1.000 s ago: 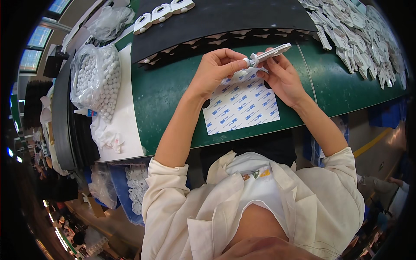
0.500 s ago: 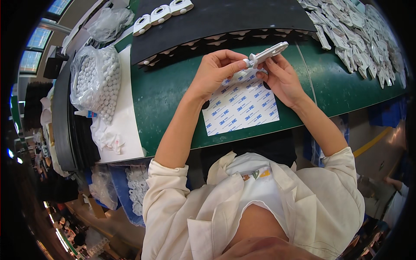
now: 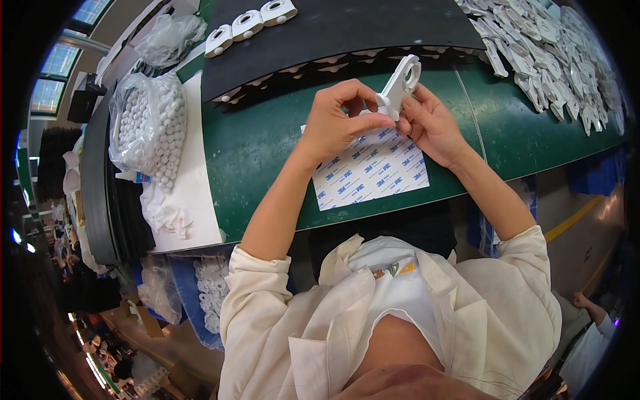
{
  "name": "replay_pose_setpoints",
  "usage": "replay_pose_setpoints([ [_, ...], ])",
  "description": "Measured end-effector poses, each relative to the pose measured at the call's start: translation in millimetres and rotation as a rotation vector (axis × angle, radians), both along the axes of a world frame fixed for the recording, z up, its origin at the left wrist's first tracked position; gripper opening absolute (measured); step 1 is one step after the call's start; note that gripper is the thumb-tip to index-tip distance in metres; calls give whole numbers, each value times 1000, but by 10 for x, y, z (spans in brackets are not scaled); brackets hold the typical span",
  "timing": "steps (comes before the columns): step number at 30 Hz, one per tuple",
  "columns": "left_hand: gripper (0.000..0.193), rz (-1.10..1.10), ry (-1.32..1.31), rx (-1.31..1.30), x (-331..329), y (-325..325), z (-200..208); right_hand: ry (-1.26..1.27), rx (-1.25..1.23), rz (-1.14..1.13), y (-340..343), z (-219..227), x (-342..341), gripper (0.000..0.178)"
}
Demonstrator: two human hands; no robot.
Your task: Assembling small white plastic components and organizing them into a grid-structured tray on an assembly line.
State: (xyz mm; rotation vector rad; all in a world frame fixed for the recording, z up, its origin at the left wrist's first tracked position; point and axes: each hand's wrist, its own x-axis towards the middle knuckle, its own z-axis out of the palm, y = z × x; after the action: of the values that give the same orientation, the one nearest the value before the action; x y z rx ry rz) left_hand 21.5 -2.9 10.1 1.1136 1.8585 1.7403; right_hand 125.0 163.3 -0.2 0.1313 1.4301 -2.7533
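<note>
Over the table, a white plastic part (image 3: 398,87) with a round hole at its upper end is held tilted up between my hands. My right hand (image 3: 432,125) pinches its lower right side with thumb and fingers. My left hand (image 3: 339,121) is curled at its lower left end, thumb and fingertips against it; what lies under those fingertips is partly hidden. Below both hands lies a white sheet with blue print (image 3: 373,177) on the green table (image 3: 260,153).
A black board (image 3: 347,30) spans the back, with three similar white parts (image 3: 248,25) on it and more beneath. A large pile of white parts (image 3: 540,60) is at the back right. On the left stands a clear bag of white balls (image 3: 150,120). Another person (image 3: 590,347) is at lower right.
The white part has turned from lying slanted to the right to standing more upright, its holed face now showing. My left hand has shifted slightly down and right along it.
</note>
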Motion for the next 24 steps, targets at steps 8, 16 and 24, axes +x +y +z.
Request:
replay_pose_setpoints([
  [8,27,86,296,57,3,24,-29,81,241,-85,1,25,-52,35],
  [16,35,400,41,53,-125,-28,-25,296,850,-444,46,719,-1015,17],
  [24,26,406,61,18,-64,41,27,299,1483,-470,298,593,-2108,30],
])
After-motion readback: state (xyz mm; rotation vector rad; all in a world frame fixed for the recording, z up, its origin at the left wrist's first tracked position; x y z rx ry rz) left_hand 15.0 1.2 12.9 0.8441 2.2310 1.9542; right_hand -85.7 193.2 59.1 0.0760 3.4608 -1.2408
